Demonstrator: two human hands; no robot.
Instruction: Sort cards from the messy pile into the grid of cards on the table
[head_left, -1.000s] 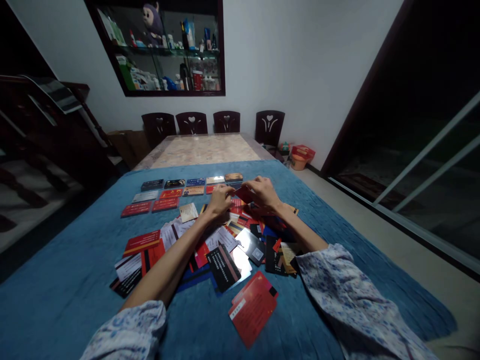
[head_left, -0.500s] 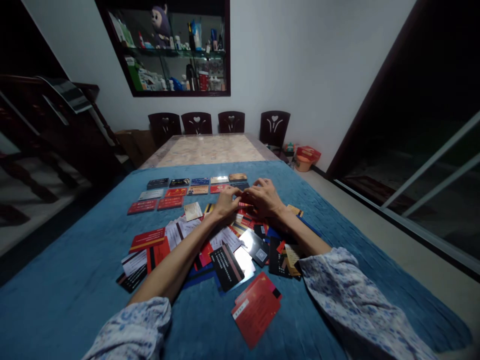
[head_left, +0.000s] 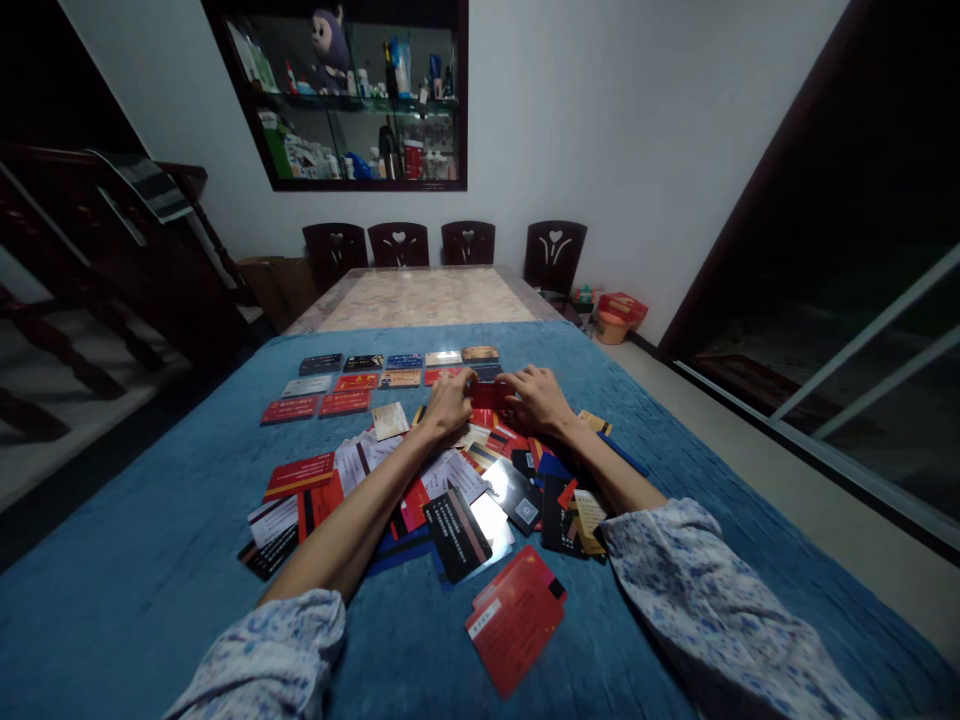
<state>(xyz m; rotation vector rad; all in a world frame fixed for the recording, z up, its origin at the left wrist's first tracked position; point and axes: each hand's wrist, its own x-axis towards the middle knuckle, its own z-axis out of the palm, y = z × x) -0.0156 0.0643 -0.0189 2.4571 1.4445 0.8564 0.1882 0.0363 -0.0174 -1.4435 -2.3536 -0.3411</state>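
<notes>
My left hand and my right hand hold a dark red card between them by its two ends, above the far side of a loose pile of cards. Rows of cards, among them a red card and a white card, lie beyond and left of the pile. Within the pile are a black card with a stripe and a dark card. Nearest me lies a red card on top of another.
A blue cloth covers the near part of the table; its far part is a bare marble-like top. Dark chairs stand at the far end. An orange bucket is on the floor at right.
My hands have moved slightly apart, and the dark red card now shows between them. The view has shifted a little.
</notes>
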